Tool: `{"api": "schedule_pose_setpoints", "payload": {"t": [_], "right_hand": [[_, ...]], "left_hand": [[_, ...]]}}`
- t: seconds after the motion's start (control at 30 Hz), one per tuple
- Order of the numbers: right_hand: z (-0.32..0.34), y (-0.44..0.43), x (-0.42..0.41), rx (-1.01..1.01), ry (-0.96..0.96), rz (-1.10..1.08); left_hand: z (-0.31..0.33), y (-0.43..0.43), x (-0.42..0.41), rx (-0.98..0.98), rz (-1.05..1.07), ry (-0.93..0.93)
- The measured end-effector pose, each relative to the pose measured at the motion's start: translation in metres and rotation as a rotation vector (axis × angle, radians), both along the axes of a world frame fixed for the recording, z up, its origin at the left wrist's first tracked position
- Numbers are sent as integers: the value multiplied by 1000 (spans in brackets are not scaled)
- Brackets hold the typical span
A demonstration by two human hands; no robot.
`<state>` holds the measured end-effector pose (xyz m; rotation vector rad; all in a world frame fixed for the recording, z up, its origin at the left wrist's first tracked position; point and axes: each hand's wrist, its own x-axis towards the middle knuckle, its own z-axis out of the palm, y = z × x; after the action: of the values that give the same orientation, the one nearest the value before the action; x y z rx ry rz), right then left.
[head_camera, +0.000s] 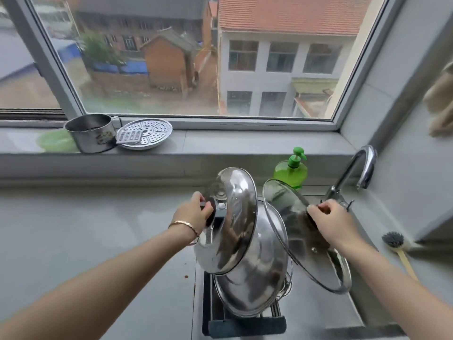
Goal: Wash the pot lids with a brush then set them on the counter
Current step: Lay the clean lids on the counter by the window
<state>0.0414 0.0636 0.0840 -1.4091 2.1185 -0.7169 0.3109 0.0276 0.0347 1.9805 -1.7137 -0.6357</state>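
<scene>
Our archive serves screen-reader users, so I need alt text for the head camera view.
A person holds two pot lids over a sink: left hand gripping a steel lid by its knob, right hand holding a glass lid. A larger steel lid rests on the sink rack below; a brush lies on the counter at right.

- steel lid (230, 217): mirror silver, with a black knob
- glass lid (282, 200): clear, with a thin silver rim
- bigger lid (255, 285): shiny silver too
- soap bottle (293, 171): bright lime green, with a darker green pump
- brush (394, 241): dark grey bristles, pale wooden handle
- steamer tray (149, 133): silver, patterned with wedges of small round holes
- mug (90, 133): dull silver, with a small printed motif
- basin (54, 141): green
- counter (73, 229): plain grey
- bracelet (183, 224): rose gold
- tap (365, 165): chrome
- rack (245, 325): black
</scene>
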Motion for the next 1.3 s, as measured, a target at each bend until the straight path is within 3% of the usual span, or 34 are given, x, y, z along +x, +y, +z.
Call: {"api": "schedule_pose_setpoints", "payload": {"t": [0.13, 0.47, 0.7, 1.07, 1.3], "right_hand": [[26, 23, 39, -41, 131, 111], [13, 74, 198, 62, 187, 485], [-4, 80, 350, 123, 278, 702], [-64, -6, 608, 285, 363, 724], [-106, -86, 720, 291, 378, 617]], "left_hand": [[19, 27, 55, 6, 30, -163], [31, 130, 221, 85, 121, -549], [17, 167, 368, 207, 206, -586], [-35, 88, 630, 302, 244, -588], [-76, 1, 732, 396, 156, -705]]}}
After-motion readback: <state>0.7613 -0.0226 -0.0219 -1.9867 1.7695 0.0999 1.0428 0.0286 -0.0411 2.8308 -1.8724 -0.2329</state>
